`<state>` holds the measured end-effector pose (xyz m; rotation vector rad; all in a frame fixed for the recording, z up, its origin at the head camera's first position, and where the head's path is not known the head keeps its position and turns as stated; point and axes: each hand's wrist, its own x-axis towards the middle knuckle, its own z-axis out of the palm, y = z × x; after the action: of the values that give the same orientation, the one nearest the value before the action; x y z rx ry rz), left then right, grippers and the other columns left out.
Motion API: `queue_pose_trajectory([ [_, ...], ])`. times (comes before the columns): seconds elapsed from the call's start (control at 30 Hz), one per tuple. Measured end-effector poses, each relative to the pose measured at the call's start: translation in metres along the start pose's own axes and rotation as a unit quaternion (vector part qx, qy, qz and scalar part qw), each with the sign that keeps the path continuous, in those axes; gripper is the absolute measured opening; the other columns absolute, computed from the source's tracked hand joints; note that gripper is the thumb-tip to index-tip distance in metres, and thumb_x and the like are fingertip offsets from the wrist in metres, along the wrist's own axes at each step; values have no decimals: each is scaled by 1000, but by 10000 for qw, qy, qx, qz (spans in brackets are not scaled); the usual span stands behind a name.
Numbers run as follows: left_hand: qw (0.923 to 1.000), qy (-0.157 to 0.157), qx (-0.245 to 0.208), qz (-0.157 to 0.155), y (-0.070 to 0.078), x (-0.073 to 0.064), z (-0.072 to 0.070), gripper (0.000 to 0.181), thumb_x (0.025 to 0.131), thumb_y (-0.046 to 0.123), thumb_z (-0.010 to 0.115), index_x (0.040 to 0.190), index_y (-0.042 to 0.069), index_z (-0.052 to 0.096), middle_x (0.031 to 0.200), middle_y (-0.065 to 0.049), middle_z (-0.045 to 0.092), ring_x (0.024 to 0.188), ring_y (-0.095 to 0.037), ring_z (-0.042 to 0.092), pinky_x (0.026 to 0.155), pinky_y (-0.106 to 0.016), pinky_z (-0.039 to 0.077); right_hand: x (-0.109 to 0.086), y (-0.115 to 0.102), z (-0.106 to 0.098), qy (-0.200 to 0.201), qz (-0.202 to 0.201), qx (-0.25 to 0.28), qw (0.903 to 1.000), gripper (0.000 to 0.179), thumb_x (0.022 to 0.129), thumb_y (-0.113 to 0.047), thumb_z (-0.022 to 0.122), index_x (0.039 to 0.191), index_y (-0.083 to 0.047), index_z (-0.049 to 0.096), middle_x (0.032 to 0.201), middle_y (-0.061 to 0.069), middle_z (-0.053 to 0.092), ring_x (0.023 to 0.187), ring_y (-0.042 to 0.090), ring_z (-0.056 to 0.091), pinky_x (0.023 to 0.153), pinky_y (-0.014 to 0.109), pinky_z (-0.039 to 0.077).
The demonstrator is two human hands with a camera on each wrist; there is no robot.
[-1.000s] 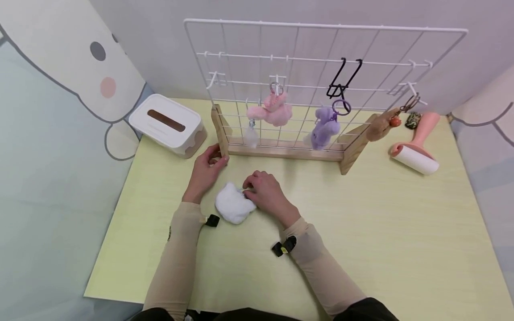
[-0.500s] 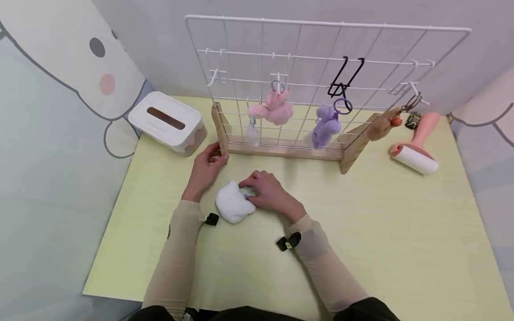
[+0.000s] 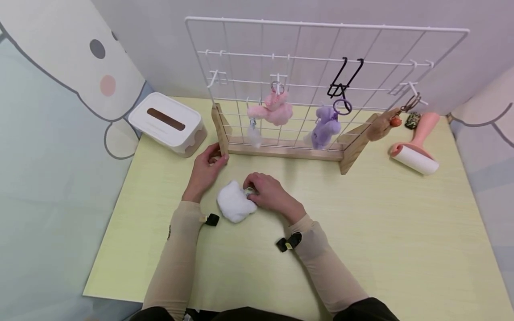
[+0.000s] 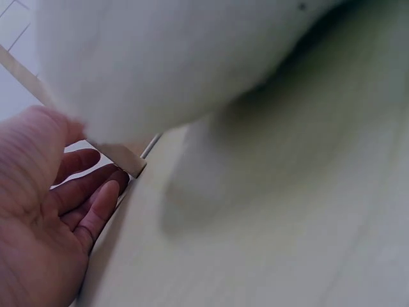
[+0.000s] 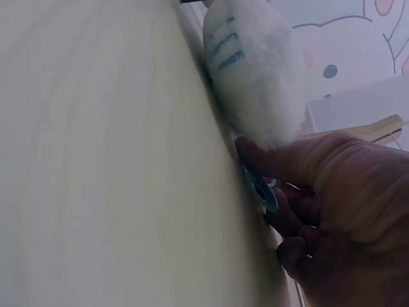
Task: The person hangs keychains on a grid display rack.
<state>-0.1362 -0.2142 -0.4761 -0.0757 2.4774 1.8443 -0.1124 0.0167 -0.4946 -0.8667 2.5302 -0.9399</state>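
Note:
A white plush keychain (image 3: pixel 234 203) lies on the table between the hands; blue stitched lines mark the plush body (image 5: pixel 252 70) in the right wrist view. At its right side my right hand (image 3: pixel 270 192) pinches the keychain's bluish ring (image 5: pixel 263 192) between thumb and fingers, low against the tabletop. My left hand (image 3: pixel 204 173) holds the front end of the left wooden foot (image 3: pixel 220 131) of a white wire grid rack (image 3: pixel 299 82). The left wrist view shows its thumb and curled fingers (image 4: pixel 102 208) at the wood's corner, with the plush blurred close in front.
On the rack hang a pink plush (image 3: pixel 277 109), a purple plush (image 3: pixel 324 127), a brown plush (image 3: pixel 379 127) and a small pale charm (image 3: pixel 254 133). A white tissue box (image 3: pixel 166 120) stands left, a lint roller (image 3: pixel 415 158) right.
My right thumb and fingers spread apart around the ring, then drew closer on it again. The plush moved very slightly right. My left hand stayed at the wooden foot.

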Motion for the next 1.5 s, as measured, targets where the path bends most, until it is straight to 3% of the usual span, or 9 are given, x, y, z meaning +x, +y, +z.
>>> queue_pose_trajectory([
  [0.13, 10000, -9, 57, 33, 1, -1, -1, 52, 103, 11, 68, 151, -2, 54, 138, -26, 64, 112, -32, 61, 85, -21, 45, -1, 8, 2, 105, -11, 631, 9980, 21, 93, -10, 76, 112, -14, 70, 85, -4, 63, 79, 13, 57, 74, 31, 46],
  [0.33, 10000, -21, 72, 46, 4, -1, -2, 51, 103, 10, 68, 150, -3, 54, 138, -26, 64, 113, -32, 61, 86, -24, 46, -4, 17, -3, 458, -64, 1248, 9911, 8, 96, -12, 78, 103, -14, 78, 84, -5, 69, 79, 10, 61, 74, 28, 51],
  [0.6, 10000, 13, 82, 20, -22, 8, -3, 53, 104, 13, 68, 153, 0, 53, 140, -24, 63, 112, -32, 60, 84, -22, 45, -4, 14, -16, 794, -119, 1246, 9890, 4, 97, -15, 78, 99, -12, 80, 89, -3, 76, 81, 9, 65, 77, 27, 53],
  [0.73, 9999, 78, 90, -4, -33, 10, -3, 54, 104, 19, 69, 154, 7, 54, 139, -20, 64, 109, -28, 60, 84, -22, 45, -3, 5, -28, 1072, -441, 1294, 9848, 4, 96, -11, 78, 98, -8, 79, 91, 0, 75, 81, 12, 66, 76, 27, 55],
  [0.97, 10000, 6, 53, 45, -35, 11, -1, 54, 102, 28, 72, 152, 12, 57, 135, -14, 67, 106, -23, 63, 86, -24, 47, -1, -20, -53, 1617, -1099, 1037, 9752, 4, 95, -8, 78, 98, -6, 79, 88, 2, 70, 79, 13, 63, 73, 33, 56],
  [1.1, 9999, 14, 115, 112, -34, 12, 0, 54, 102, 27, 72, 151, 12, 58, 136, -15, 67, 104, -24, 63, 85, -24, 48, 4, -37, -68, 1944, -1523, 1073, 9631, 5, 94, -5, 78, 99, -4, 78, 85, 2, 68, 76, 12, 60, 69, 33, 54],
  [1.27, 9993, 68, 274, 227, -33, 11, -1, 50, 99, 9, 65, 149, 5, 59, 132, -20, 68, 98, -25, 66, 82, -24, 52, 14, -59, -86, 2410, -2118, 1148, 9402, 4, 94, -3, 78, 96, -2, 75, 84, 4, 68, 73, 11, 59, 65, 29, 52],
  [1.4, 9935, 68, 692, 906, -35, 9, -4, 52, 93, -5, 63, 145, -5, 57, 137, -26, 65, 119, -36, 65, 103, -40, 50, 21, -79, -101, 2825, -2469, 1110, 9203, 3, 92, -1, 78, 93, 0, 74, 84, 5, 71, 70, 10, 61, 64, 25, 52],
  [1.5, 9820, 77, 1161, 1486, -38, 4, -7, 49, 91, -12, 63, 139, -15, 55, 137, -32, 61, 131, -47, 57, 115, -53, 41, 26, -96, -112, 3011, -2696, 1121, 9078, 4, 91, 2, 78, 92, 1, 75, 83, 7, 73, 68, 10, 62, 64, 23, 53],
])
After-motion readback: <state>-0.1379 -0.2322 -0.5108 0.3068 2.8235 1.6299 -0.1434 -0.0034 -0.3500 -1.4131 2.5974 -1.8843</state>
